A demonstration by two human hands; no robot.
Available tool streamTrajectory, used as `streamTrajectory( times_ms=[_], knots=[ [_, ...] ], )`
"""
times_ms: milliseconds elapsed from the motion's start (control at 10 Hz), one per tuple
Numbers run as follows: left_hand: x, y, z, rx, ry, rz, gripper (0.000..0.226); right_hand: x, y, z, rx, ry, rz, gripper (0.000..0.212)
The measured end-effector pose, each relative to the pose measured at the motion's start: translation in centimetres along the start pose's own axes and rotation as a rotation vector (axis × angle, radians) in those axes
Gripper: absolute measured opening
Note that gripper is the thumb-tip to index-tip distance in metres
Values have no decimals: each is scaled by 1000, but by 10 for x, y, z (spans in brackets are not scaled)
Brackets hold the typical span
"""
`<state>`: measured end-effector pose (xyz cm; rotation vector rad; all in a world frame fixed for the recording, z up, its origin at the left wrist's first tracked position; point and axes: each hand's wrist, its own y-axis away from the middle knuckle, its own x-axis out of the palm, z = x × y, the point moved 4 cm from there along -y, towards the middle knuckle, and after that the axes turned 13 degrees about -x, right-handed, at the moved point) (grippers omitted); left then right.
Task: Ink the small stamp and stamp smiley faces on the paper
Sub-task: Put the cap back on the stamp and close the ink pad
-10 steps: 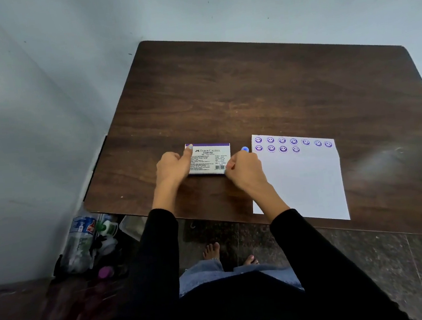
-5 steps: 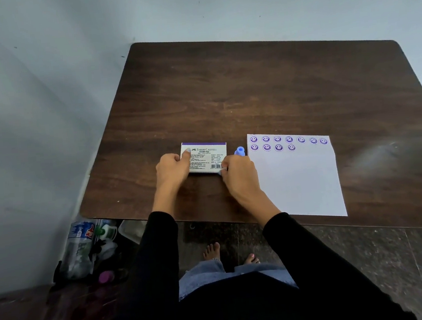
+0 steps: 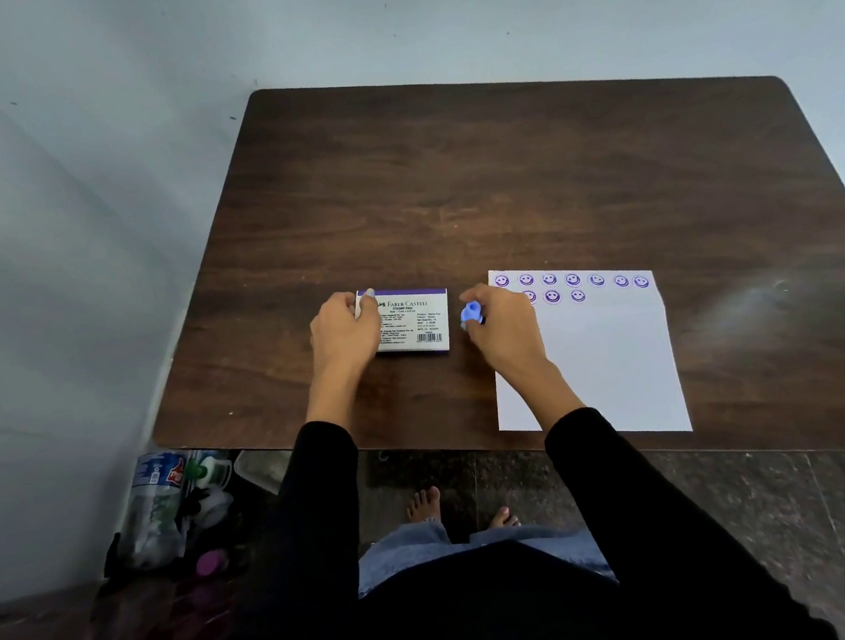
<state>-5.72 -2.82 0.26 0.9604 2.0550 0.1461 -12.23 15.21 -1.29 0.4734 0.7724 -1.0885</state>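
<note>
On the near half of the dark brown wood-grain table (image 3: 500, 183), a white rectangular stamp pad box (image 3: 410, 321) with a purple top band and printed label lies flat, lid closed, a little left of the person's midline. Left of it, the left hand (image 3: 344, 335) grips the box's left end: the thumb tip rests on the top left corner and the other fingers curl around the left edge, so this hand is closed on the box. Between the box and the sheet, the right hand (image 3: 504, 332) is curled into a loose fist around the small light blue plastic stamp (image 3: 471, 312). Only the stamp's rounded blue end shows, poking out on the thumb side of the hand, towards the box; the rest of it is hidden inside the bent fingers, and its printing face cannot be seen. The stamp sits just to the right of the box's right edge, apart from it, and whether it touches the table cannot be told. Right of that hand, the white rectangular sheet of paper (image 3: 606, 369) lies flat, its near edge close to the table's front edge. Purple round smiley prints (image 3: 572, 280) run in a row along the sheet's far edge, with a shorter second row beneath; the right hand covers part of the leftmost prints. Both forearms wear black sleeves (image 3: 318, 489).
</note>
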Motion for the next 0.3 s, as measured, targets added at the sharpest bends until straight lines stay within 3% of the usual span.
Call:
streamTrajectory(
  times_ms=[300],
  knots=[
    [15,5,-10,54,-71,7,45,1,3,0,-42,42,-22,30]
  ],
)
